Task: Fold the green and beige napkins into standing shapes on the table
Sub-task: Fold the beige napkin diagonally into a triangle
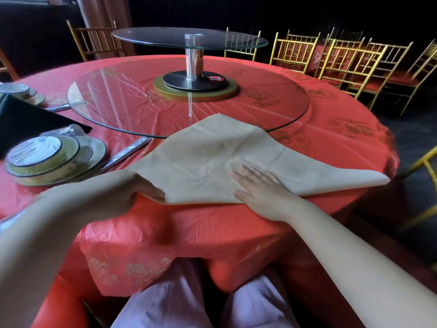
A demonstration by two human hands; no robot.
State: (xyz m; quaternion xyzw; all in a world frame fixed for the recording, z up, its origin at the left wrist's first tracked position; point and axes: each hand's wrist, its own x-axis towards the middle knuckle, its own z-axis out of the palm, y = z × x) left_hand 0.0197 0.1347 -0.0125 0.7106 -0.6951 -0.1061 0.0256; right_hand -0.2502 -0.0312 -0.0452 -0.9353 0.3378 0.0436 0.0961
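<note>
Left hand (128,190) pinches beige napkin (212,150) edge, right hand (257,188) presses it flat; early fold, green napkin (35,124) untouched, nothing standing.

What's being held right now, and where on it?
The left hand grips the beige napkin at its near-left edge; the right hand only presses flat.

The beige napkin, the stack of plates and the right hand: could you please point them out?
beige napkin (212,147): head view, on its flat middle.
stack of plates (35,152): head view, on the top dish.
right hand (260,188): head view, on the back of the hand.
</note>
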